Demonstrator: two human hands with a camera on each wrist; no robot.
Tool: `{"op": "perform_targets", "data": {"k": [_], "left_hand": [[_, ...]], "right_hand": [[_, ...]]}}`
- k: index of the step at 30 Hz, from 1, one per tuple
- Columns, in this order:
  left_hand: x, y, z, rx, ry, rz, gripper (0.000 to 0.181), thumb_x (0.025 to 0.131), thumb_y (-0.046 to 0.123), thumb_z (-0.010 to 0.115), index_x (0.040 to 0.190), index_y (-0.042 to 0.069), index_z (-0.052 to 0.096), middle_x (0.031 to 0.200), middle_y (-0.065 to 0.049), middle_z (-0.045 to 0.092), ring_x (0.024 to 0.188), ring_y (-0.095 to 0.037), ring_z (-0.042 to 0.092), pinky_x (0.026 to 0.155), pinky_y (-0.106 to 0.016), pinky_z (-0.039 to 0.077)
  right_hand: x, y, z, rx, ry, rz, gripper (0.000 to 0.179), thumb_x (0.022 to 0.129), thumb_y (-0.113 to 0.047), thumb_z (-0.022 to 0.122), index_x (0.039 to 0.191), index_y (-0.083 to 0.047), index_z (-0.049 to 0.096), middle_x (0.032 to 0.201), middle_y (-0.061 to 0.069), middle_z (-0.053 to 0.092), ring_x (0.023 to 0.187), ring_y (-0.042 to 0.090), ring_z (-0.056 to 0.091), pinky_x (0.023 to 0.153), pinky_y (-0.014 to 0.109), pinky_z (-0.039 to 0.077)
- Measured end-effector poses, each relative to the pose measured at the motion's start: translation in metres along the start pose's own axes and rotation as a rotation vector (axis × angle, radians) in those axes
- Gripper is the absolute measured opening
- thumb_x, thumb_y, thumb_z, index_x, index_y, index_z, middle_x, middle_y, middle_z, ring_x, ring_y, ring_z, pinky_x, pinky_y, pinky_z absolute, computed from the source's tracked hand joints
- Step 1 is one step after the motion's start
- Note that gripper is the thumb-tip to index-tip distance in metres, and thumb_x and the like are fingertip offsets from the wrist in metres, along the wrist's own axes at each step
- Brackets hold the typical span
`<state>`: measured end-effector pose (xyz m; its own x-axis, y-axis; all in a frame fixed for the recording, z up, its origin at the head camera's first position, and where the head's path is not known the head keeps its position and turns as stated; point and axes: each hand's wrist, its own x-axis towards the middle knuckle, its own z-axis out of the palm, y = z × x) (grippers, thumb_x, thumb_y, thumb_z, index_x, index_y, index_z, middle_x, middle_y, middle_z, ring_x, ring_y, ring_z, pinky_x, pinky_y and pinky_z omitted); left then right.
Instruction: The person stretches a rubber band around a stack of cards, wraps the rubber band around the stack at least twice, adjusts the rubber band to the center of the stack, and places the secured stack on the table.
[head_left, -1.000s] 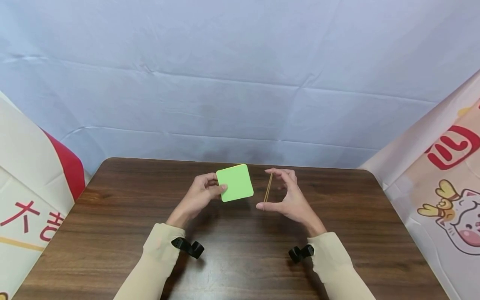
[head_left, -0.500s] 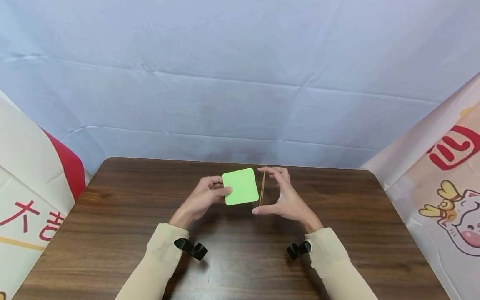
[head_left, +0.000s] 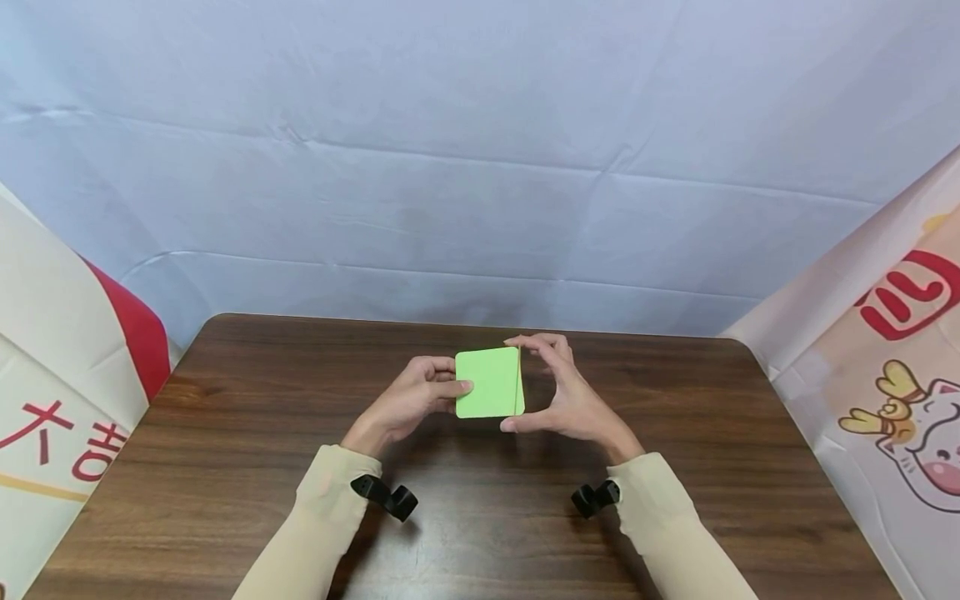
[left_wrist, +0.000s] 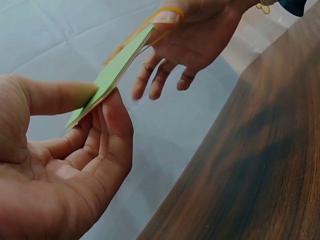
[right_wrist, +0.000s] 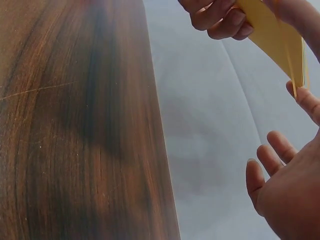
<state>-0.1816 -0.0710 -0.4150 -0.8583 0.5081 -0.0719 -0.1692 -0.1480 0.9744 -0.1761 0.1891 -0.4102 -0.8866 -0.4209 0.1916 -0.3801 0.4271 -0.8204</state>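
Note:
My left hand (head_left: 411,398) pinches a thin stack of square cards (head_left: 487,382) with rounded corners, thumb on the green top and fingers beneath. The stack's underside (right_wrist: 267,32) looks yellow in the right wrist view. Opposite it, my right hand (head_left: 570,400) keeps a rubber band (head_left: 517,379) stretched between thumb and index finger, its other fingers loose. The band crosses the green face near the stack's right edge, and from below it also runs over the yellow side. In the left wrist view the band (left_wrist: 172,9) loops over the right thumb.
Both hands are above a dark wooden table (head_left: 480,533), toward its far edge. Behind it hangs a pale cloth backdrop (head_left: 450,167), with printed cloths (head_left: 915,417) at the sides. A black wrist camera (head_left: 386,497) sits on each cuff.
The card stack has moved right and slightly down, while the right hand has come left with the stretched band. The gap between them has closed, and the band now lies around the stack's right end.

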Motion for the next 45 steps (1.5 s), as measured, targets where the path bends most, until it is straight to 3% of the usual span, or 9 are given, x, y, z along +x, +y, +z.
{"op": "perform_targets", "data": {"k": [10,14,25,36,45], "left_hand": [[0.0,0.002,-0.003,0.023,-0.067,0.01,0.032,0.098,0.0,0.06,0.125,-0.019,0.055,0.1,-0.009,0.071,0.085,-0.017,0.07,0.072,-0.031,0.056],[0.0,0.002,-0.003,0.023,-0.067,0.001,0.032,0.098,0.0,0.059,0.125,-0.017,0.056,0.1,-0.009,0.071,0.086,-0.017,0.07,0.073,-0.031,0.057],[0.0,0.005,-0.001,-0.009,-0.071,-0.001,0.03,0.098,0.0,0.06,0.123,-0.016,0.057,0.099,-0.007,0.071,0.086,-0.017,0.071,0.073,-0.033,0.058],[-0.002,0.007,0.0,0.034,-0.075,0.014,0.026,0.097,-0.003,0.061,0.118,-0.017,0.059,0.096,-0.008,0.072,0.08,-0.015,0.07,0.068,-0.031,0.057],[-0.003,0.01,0.001,0.019,-0.078,0.008,0.029,0.097,-0.002,0.062,0.12,-0.018,0.058,0.097,-0.008,0.072,0.082,-0.016,0.071,0.071,-0.033,0.057]], "right_hand": [[0.0,-0.004,0.0,-0.005,-0.001,-0.029,0.094,0.063,-0.033,0.099,0.144,-0.029,0.051,0.139,-0.001,0.033,0.13,0.019,0.033,0.099,0.056,0.039],[0.0,-0.003,0.001,-0.014,0.007,-0.044,0.092,0.064,-0.032,0.099,0.143,-0.026,0.052,0.138,-0.001,0.034,0.13,0.019,0.032,0.098,0.053,0.039],[0.0,-0.007,0.001,-0.023,0.028,-0.081,0.087,0.062,-0.032,0.1,0.136,-0.034,0.054,0.14,-0.001,0.033,0.132,0.018,0.03,0.097,0.052,0.037],[0.001,-0.012,0.001,-0.045,-0.039,-0.101,0.091,0.06,-0.035,0.1,0.137,-0.03,0.053,0.148,0.01,0.029,0.138,0.024,0.023,0.105,0.062,0.036],[0.002,-0.013,0.003,-0.02,-0.049,-0.096,0.091,0.06,-0.032,0.1,0.138,-0.028,0.052,0.147,0.005,0.028,0.138,0.025,0.025,0.104,0.063,0.036]]}}
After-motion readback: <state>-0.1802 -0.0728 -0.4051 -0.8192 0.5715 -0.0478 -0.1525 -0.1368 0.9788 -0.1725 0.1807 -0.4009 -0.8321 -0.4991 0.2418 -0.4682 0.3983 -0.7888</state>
